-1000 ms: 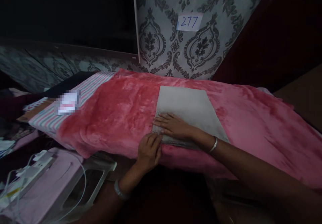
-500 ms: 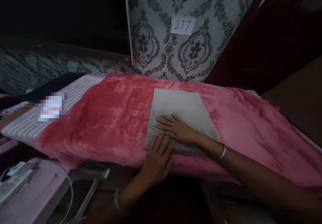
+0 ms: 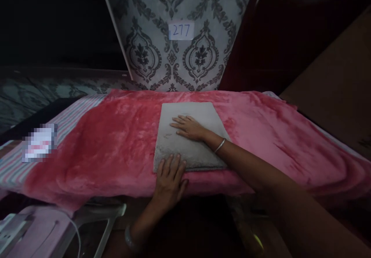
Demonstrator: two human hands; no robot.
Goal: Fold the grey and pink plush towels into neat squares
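Note:
A grey, fuzzy folded cloth lies flat on a pink plush blanket. My right hand rests on the upper middle of the cloth, palm down with fingers spread toward the left. At the cloth's near left corner, my left hand touches the edge with its fingers stretched out. Neither hand grips anything. The cloth's near edge shows a darker lower layer; part of its right side is hidden under my right forearm.
A striped cloth shows beneath the blanket at the left, with a blurred-out white item on it. A power strip sits on a pink surface at the lower left. A dark screen and a paper marked 277 are behind.
My right hand has slid up the cloth, away from my left hand, which stays at the near left corner. The camera view has turned somewhat to the right.

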